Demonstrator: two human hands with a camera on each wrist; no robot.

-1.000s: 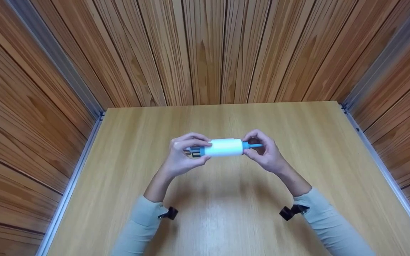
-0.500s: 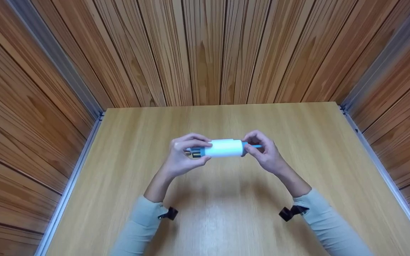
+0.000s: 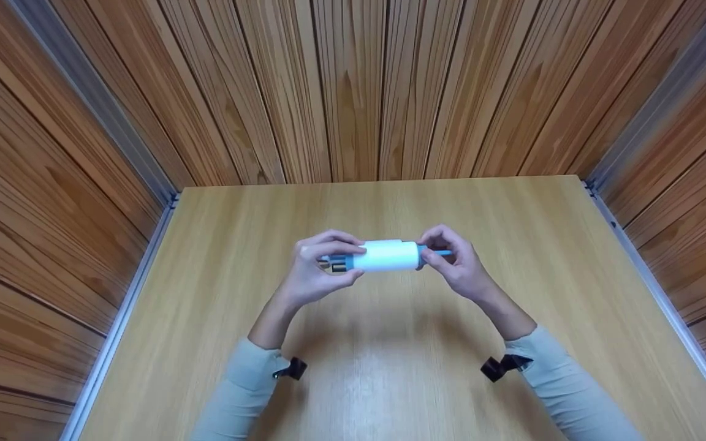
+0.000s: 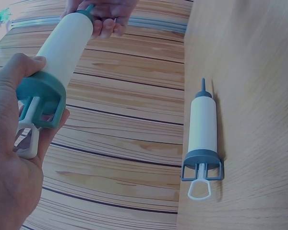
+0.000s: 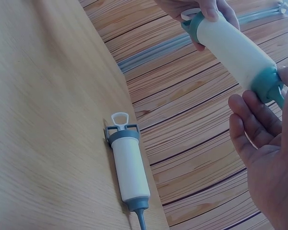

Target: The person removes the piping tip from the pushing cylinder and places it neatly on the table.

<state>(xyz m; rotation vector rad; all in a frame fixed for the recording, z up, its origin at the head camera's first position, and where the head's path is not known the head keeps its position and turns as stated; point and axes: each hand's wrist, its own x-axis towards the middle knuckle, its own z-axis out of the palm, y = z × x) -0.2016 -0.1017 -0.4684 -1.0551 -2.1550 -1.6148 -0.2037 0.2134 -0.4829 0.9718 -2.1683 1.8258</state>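
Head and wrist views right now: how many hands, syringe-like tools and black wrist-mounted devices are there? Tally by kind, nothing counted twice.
Hands: 2 (left hand, right hand)
Syringe-like tools: 2 (held tool, lying tool)
Black wrist-mounted devices: 2 (left device, right device)
Total: 6

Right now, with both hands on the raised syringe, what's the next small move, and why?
I'd try a gentle twist of the end cap with the right hand, keeping the left hand steady. The right hand's thumb and fingers are at that cap, while the left grips the raised syringe near its opposite collar, so it could probably resist the turn.
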